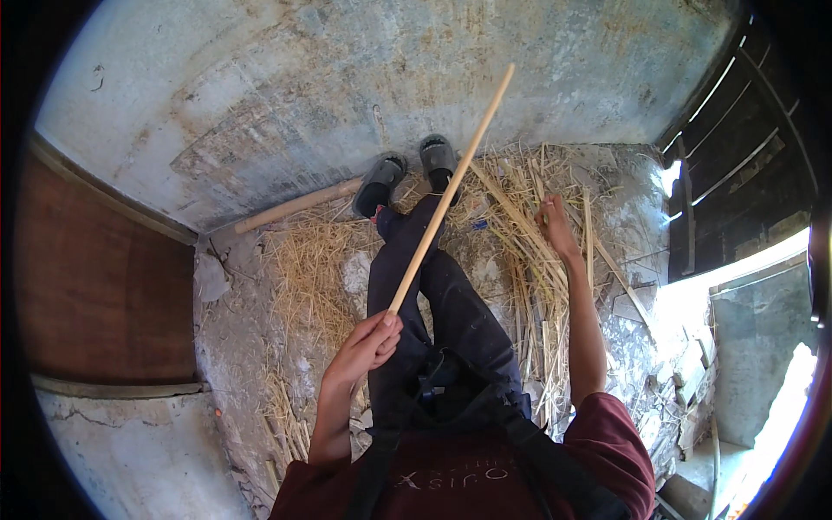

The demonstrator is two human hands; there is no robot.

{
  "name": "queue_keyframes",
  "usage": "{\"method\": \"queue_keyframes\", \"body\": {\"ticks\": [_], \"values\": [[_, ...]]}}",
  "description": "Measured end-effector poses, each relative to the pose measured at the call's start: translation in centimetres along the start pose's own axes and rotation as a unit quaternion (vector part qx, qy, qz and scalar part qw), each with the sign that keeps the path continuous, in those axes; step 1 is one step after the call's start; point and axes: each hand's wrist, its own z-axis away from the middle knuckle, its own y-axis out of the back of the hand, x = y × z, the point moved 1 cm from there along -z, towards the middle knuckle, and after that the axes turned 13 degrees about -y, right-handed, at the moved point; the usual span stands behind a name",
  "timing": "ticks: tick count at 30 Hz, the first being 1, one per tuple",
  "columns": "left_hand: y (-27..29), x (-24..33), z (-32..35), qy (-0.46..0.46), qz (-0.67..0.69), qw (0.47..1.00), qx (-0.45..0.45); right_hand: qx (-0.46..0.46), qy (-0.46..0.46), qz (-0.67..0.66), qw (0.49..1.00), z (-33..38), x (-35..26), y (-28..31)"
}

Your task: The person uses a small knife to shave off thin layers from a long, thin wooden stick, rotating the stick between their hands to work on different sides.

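My left hand (pixel 364 347) is closed round the near end of a long, thin wooden stick (pixel 452 186). The stick slants up and away to the right, over my legs and one shoe, with its far tip in front of the wall. My right hand (pixel 556 225) reaches out to the right above straw and thin wooden strips (pixel 533 251). Its fingers are curled together; whatever they may hold is too small to make out.
Loose straw (pixel 316 269) covers much of the floor round my dark shoes (pixel 381 182). A round wooden pole (pixel 299 208) lies along the foot of the stained wall (pixel 286 113). A brown door panel (pixel 108 277) is at left; dark boards (pixel 745 156) and rubble (pixel 685 381) are at right.
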Motion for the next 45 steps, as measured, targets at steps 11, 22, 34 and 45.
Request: {"method": "queue_keyframes", "body": {"ticks": [11,22,34,45], "values": [[-2.7,2.9,-2.5,-0.083,0.100,0.982,-0.136,0.083,0.371,0.071,0.922,18.7,-13.5,-8.2],[-3.4,3.6,-2.9,-0.147,0.055,0.977,-0.144,-0.011,0.494,0.187,0.849,22.2,-14.8,-11.0],[-4.8,4.5,-1.8,-0.251,-0.210,0.944,-0.047,-0.051,0.540,0.199,0.817,22.9,-14.2,-12.1],[-6.7,5.2,-1.5,-0.331,-0.298,0.894,0.054,-0.042,0.560,0.164,0.811,23.5,-13.9,-12.6]]}}
